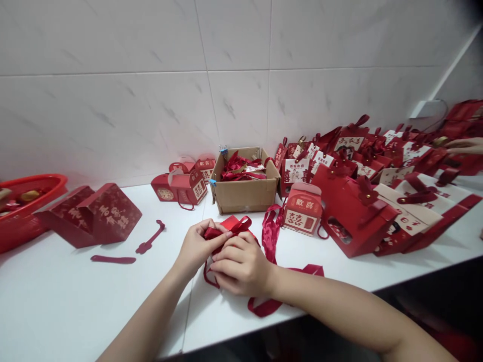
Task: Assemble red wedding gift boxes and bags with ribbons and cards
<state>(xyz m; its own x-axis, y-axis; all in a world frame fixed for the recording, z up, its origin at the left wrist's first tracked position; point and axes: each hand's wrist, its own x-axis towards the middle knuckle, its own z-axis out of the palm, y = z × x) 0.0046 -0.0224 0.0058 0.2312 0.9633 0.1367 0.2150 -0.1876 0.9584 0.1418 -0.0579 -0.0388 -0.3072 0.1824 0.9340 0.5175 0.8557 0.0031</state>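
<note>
Forearms (335,309) nearest | left hand (202,245): grip pinching red ribbon (239,228) | right hand (243,266): grip on same ribbon | carton (247,196) beyond

A handwork corner, home or shop unclear: a white counter (56,301) beneath the cardboard carton (245,196), a marble-patterned tiled wall (241,100) behind it, red gift boxes (349,208) crowded to its right.

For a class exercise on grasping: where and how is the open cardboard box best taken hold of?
Probably pinch the cardboard box by its front rim, from the near side: its top is open, and ribbon-handled gift boxes crowd its right.
</note>
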